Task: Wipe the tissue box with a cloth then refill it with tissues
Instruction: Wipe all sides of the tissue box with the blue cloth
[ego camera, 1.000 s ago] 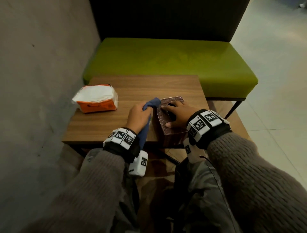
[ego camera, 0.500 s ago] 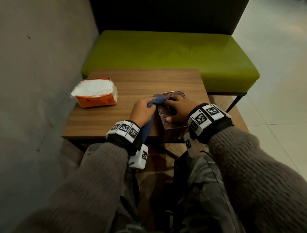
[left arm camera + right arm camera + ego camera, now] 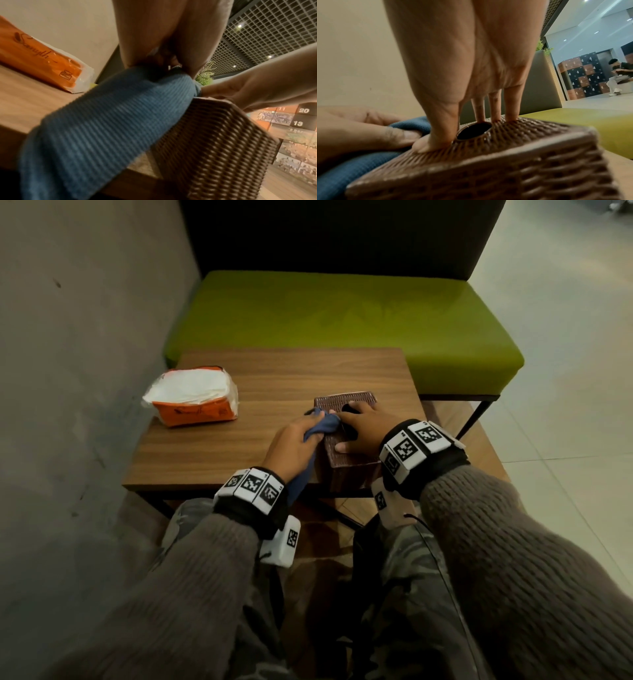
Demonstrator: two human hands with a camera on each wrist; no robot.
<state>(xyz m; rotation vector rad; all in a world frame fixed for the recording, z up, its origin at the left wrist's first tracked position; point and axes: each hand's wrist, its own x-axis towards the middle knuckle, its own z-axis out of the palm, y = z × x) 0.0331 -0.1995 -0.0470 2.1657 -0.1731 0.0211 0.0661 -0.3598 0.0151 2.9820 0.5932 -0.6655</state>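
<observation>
Tissue box (image 3: 346, 436) upright, hole up; right hand (image 3: 364, 424) flat; left hand (image 3: 291, 445) seemingly clutches cloth (image 3: 322, 424).

The left hand (image 3: 291, 446) is curled tight around a blue cloth (image 3: 322, 424). The right hand (image 3: 364, 424) lies flat with straight fingers (image 3: 511, 102) pressing down on top of the brown tissue box (image 3: 346, 463). Both arms reach forward, close together.

The brown woven tissue box (image 3: 346, 433) is standing upright near the table's front right edge, its round top opening (image 3: 474, 131) showing dark inside. A blue ribbed cloth (image 3: 322, 424) is lying bunched against its left top edge (its tail trailing down the side). The orange tissue pack (image 3: 193, 398) is sitting well apart, to the left.
</observation>
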